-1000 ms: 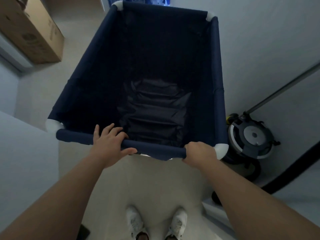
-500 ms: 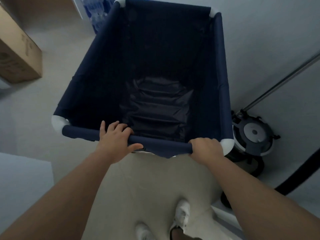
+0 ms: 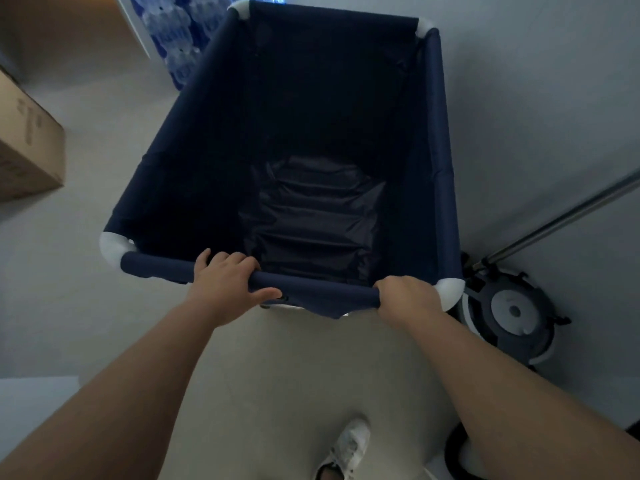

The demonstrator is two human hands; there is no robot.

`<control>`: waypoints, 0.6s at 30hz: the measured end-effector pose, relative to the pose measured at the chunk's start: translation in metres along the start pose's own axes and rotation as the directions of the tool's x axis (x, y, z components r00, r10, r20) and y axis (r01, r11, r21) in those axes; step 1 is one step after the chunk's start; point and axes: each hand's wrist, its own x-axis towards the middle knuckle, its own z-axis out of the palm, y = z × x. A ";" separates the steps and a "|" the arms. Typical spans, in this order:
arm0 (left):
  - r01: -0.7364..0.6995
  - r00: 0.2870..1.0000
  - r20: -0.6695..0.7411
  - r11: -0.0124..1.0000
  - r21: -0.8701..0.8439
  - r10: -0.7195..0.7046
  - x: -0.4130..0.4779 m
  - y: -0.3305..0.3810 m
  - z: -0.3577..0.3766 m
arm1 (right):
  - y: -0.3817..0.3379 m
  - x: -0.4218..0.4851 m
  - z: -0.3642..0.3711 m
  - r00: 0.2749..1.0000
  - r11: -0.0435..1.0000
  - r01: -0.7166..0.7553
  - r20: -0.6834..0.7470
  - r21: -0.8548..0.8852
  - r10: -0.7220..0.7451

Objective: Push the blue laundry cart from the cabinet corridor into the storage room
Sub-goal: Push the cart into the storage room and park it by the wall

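A deep blue fabric cart (image 3: 221, 143) fills the middle of the view, apparently empty, so likely light; its cloth walls are soft, so push on the stiff near rail (image 3: 311, 289). The left hand (image 3: 225, 285) and right hand (image 3: 408, 299) each clasp that rail. A vacuum (image 3: 512, 313) sits just right.

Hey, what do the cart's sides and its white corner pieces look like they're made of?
The blue laundry cart sides look like thin matte woven fabric, probably nylon or polyester: they crease and sag. The white corner pieces look like smooth moulded plastic pipe elbows, though foam can't be ruled out.
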 end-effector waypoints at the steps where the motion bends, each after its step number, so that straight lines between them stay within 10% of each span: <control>1: -0.001 1.000 0.003 1.000 -0.005 0.001 0.011 0.000 -0.003 | 0.002 0.009 -0.009 1.000 1.000 0.002 0.030 -0.004 -0.002; 18: -0.209 0.974 0.102 0.977 0.036 0.204 0.189 -0.007 -0.054 | 0.042 0.136 -0.130 0.996 0.996 -0.047 0.070 -0.077 0.052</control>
